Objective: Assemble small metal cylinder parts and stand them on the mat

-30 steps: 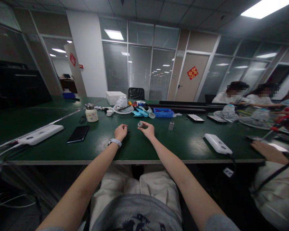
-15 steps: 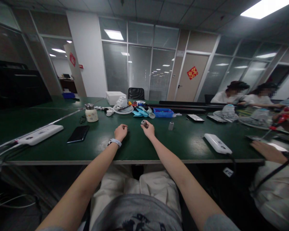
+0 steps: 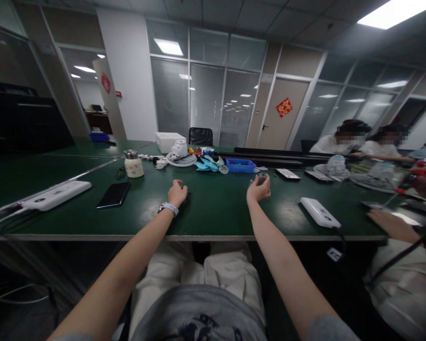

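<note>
My right hand (image 3: 258, 189) is closed around a small motor-like metal cylinder (image 3: 263, 176), whose round end faces up between thumb and fingers. A sliver of grey shows at the left edge of this hand; I cannot tell whether it belongs to a second cylinder. My left hand (image 3: 178, 193) rests over the green table (image 3: 213, 213), its fingers curled and mostly hidden from me. A small dark bit shows by its fingertips, too small to name. A watch (image 3: 169, 208) is on the left wrist.
Left lie a black phone (image 3: 114, 194), a white power bank (image 3: 57, 195) and a cream jar (image 3: 134, 167). Behind are a white fan grille (image 3: 181, 160), light-blue fan blades (image 3: 208, 164) and a blue bin (image 3: 240, 166). Right, another white power bank (image 3: 319, 212) and a co-worker's hand (image 3: 394, 223).
My right hand has moved right with the metal cylinder, to where another cylinder stood on the table; that one is now mostly or wholly hidden. My left hand has barely moved.
</note>
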`<state>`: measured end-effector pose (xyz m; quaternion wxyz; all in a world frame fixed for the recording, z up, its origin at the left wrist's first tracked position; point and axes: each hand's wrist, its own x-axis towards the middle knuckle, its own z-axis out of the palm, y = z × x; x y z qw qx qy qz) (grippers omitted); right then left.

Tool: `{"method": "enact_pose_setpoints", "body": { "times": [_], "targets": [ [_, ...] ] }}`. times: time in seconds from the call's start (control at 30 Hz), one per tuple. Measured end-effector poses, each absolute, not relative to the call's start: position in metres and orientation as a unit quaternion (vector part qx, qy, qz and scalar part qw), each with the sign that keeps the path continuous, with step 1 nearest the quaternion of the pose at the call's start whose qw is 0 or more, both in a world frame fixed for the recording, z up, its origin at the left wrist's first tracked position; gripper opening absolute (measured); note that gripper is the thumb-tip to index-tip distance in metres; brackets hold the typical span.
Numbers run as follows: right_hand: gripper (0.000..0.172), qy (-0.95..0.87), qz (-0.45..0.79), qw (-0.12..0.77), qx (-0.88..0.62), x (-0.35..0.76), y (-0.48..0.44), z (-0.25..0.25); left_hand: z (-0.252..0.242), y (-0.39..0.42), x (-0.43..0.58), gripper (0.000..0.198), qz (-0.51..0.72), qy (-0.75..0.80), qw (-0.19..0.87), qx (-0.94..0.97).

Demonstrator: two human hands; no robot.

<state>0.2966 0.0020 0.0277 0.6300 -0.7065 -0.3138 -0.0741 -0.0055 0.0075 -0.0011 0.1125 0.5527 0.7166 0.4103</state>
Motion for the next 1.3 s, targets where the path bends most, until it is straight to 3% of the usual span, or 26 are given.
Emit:
{"method": "enact_pose_setpoints", "body": {
  "times": [0.17,0.37,0.53,0.63,0.77,0.87,1.0,1.1,1.3],
  "targets": [
    [0.031,-0.182,-0.031,0.621,-0.761,0.330,0.012,0.011,-0.001,0.007,-0.006,0.033,0.411,0.712,0.117,0.557],
    [0.026,-0.207,0.003,0.596,-0.776,0.334,0.017,0.007,-0.002,0.007,-0.007,0.031,0.410,0.711,0.110,0.561],
    [0.038,-0.192,0.010,0.599,-0.777,0.332,0.017,0.008,0.000,0.005,-0.006,0.033,0.407,0.713,0.118,0.559],
    [0.052,-0.175,-0.042,0.610,-0.772,0.327,0.011,0.016,0.001,0.005,-0.005,0.033,0.407,0.714,0.121,0.556],
    [0.042,-0.289,-0.158,0.613,-0.718,0.306,-0.004,0.033,0.000,0.007,-0.005,0.033,0.405,0.716,0.118,0.556],
    [0.034,-0.509,-0.135,0.554,-0.645,0.272,-0.012,0.039,-0.002,0.008,-0.007,0.034,0.407,0.714,0.116,0.558],
    [0.027,-0.777,-0.063,0.389,-0.491,0.212,-0.011,0.028,-0.003,0.010,-0.008,0.035,0.415,0.711,0.110,0.557],
    [0.027,-0.829,-0.060,0.325,-0.452,0.170,-0.003,0.016,-0.004,0.009,-0.008,0.035,0.417,0.710,0.107,0.557],
    [0.034,-0.803,-0.042,0.276,-0.527,0.131,0.010,0.007,-0.003,0.008,-0.006,0.035,0.414,0.711,0.099,0.559]
  ]
}}
